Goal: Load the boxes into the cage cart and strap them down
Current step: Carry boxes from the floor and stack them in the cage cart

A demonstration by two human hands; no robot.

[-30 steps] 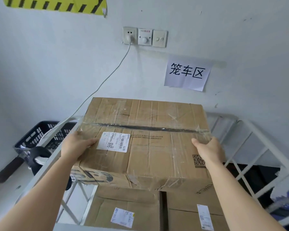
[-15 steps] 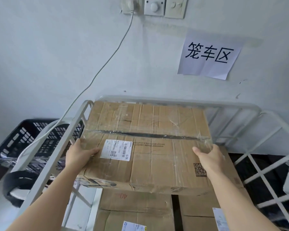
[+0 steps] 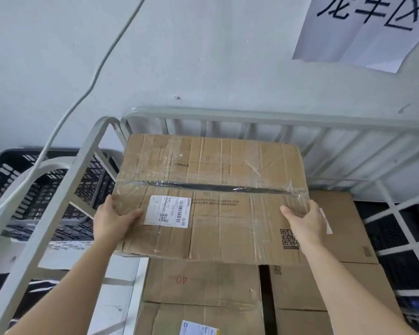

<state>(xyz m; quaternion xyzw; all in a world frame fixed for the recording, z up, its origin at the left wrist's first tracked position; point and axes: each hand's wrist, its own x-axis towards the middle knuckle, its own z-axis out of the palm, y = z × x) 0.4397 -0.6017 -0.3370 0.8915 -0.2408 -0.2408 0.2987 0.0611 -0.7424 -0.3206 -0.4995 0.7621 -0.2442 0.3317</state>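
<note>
Against a wall (image 3: pixel 203 56) bearing a paper sign (image 3: pixel 363 27), a cage cart (image 3: pixel 228 114) stands beside a black crate (image 3: pixel 34 184).
Head view: left hand (image 3: pixel 111 221) and right hand (image 3: pixel 305 223) grip the taped box (image 3: pixel 211 204) by its side edges, over lower boxes (image 3: pixel 203 284), near the cart's rear rail.

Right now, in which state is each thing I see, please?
cage cart, partly loaded, no strap seen.
taped cardboard box, sealed, held over the lower boxes.
left hand, grips the box's left edge.
right hand, grips its right edge.
box marked 40, closed, lying in the cart.
black plastic crate, beside the cart.
</note>
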